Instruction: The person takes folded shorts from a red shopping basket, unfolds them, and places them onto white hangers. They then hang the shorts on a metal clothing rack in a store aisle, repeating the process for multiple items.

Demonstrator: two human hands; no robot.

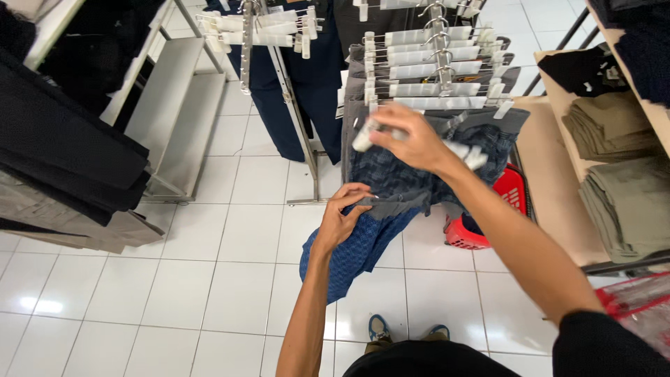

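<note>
Blurred white clip hanger (368,134) pinched in right hand (412,143), left hand (340,218) clutching half-hidden blue patterned garment (363,244).

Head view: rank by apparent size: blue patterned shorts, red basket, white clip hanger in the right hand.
1. Blue patterned shorts
2. Red basket, partly hidden, so unsure
3. White clip hanger, held by the right hand

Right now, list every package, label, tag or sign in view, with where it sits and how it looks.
Tag: small pale rectangle on the black folded garment, top-right shelf.
Clear plastic bag: red-edged, bottom right beside the right arm.
Red basket: white marking on its side, behind the blue patterned garment.
No signs or screens.
</note>
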